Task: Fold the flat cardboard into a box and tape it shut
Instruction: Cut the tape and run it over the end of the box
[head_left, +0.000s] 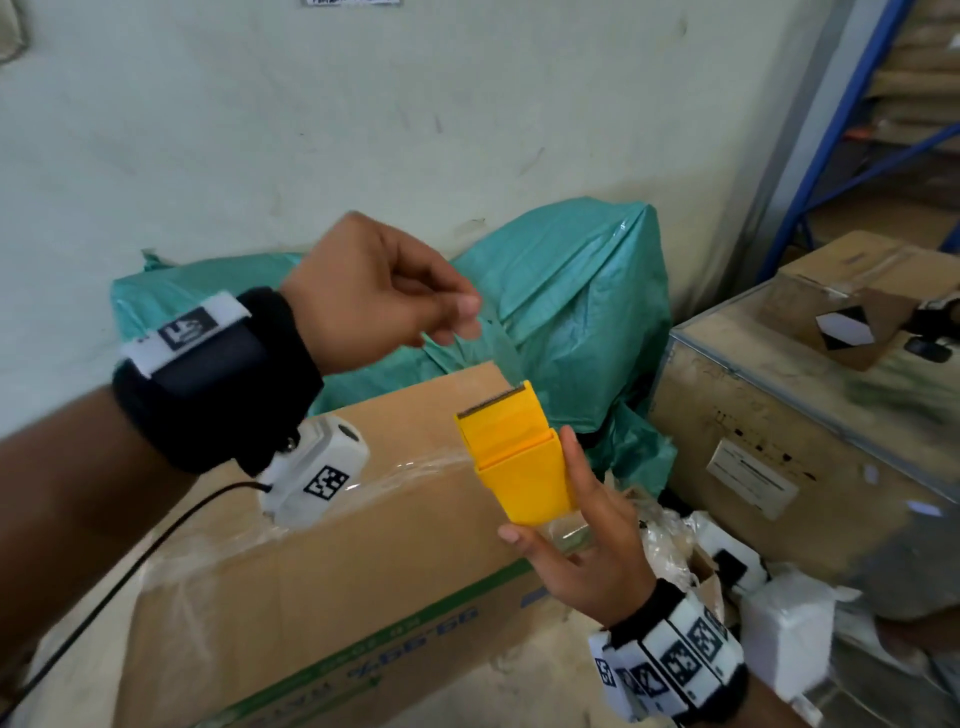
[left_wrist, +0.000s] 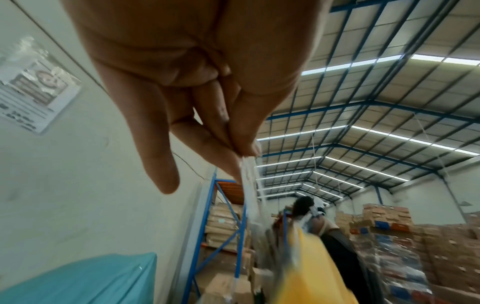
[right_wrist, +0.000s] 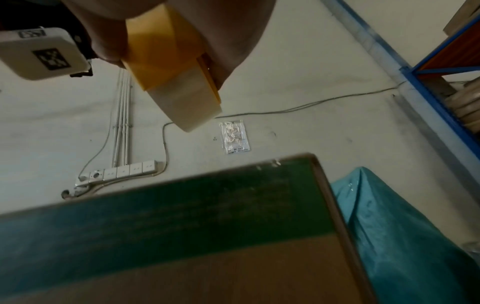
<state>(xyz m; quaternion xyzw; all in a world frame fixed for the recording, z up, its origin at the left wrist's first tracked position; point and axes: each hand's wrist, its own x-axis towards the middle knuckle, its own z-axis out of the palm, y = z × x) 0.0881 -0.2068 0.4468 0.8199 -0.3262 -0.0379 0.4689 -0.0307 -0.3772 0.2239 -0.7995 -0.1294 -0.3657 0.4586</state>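
Note:
A brown cardboard box (head_left: 332, 561) with a green printed band stands folded below my hands, clear tape along its top seam; its side (right_wrist: 182, 236) fills the bottom of the right wrist view. My right hand (head_left: 576, 540) grips a yellow tape dispenser (head_left: 514, 457) above the box's right end, serrated blade upward. The dispenser (right_wrist: 166, 51) and its tape roll show in the right wrist view. My left hand (head_left: 447, 312) is raised above it, thumb and fingertips (left_wrist: 239, 144) pinching the free end of a clear tape strip (left_wrist: 250, 195) that runs down to the dispenser (left_wrist: 311, 267).
A teal plastic-wrapped bundle (head_left: 566, 296) leans on the wall behind the box. A large dusty carton (head_left: 800, 441) stands at the right, with crumpled plastic (head_left: 670, 540) beside it. Blue shelving (head_left: 852, 156) rises at the far right. Another person (left_wrist: 319, 222) stands among stacked cartons.

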